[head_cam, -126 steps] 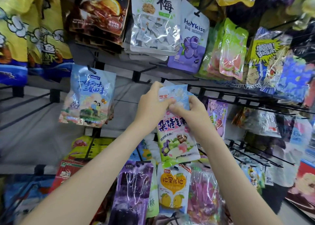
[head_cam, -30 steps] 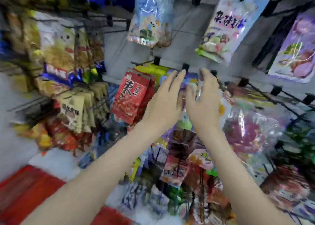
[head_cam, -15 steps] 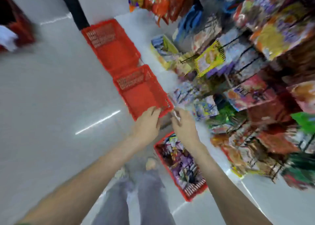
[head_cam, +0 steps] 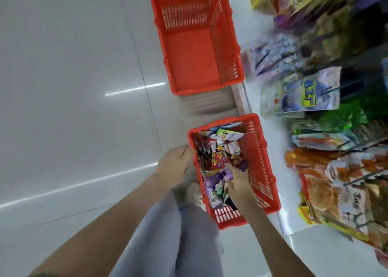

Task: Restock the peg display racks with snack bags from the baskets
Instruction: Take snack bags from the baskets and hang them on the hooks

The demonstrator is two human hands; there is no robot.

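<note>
My right hand (head_cam: 239,184) is down inside the nearer red basket (head_cam: 265,151), at the lower middle of the frame, palm down on the heap of snack bags (head_cam: 220,151). Its fingers reach forward over a purple bag (head_cam: 212,182) and the thumb lies against that bag. I cannot tell whether they have closed on anything, because the back of my hand hides the fingertips.

My left hand (head_cam: 174,166) is outside the basket, just beside its left rim, with the fingers straight and together, clasping nothing. Its fingertips are at the rim's upper left corner, touching it or very nearly.

The bags fill the basket: small red, yellow and white packets in the upper half, purple ones lower down under my right hand. The basket stands on the glossy white floor (head_cam: 73,88), close against the foot of the display.

Above it, at the upper middle of the frame, stands a second red basket (head_cam: 195,56) with its red bottom showing.

Down the right side run the peg racks (head_cam: 336,89), their hanging bags blurred. I can make out a white and blue bag with yellow lettering (head_cam: 304,94), a green bag (head_cam: 346,117) below it and orange bags (head_cam: 315,163) toward the lower right.

At the bottom middle are my light grey trousers (head_cam: 168,245). A pale shoe (head_cam: 194,192) shows between my left wrist and the basket.
</note>
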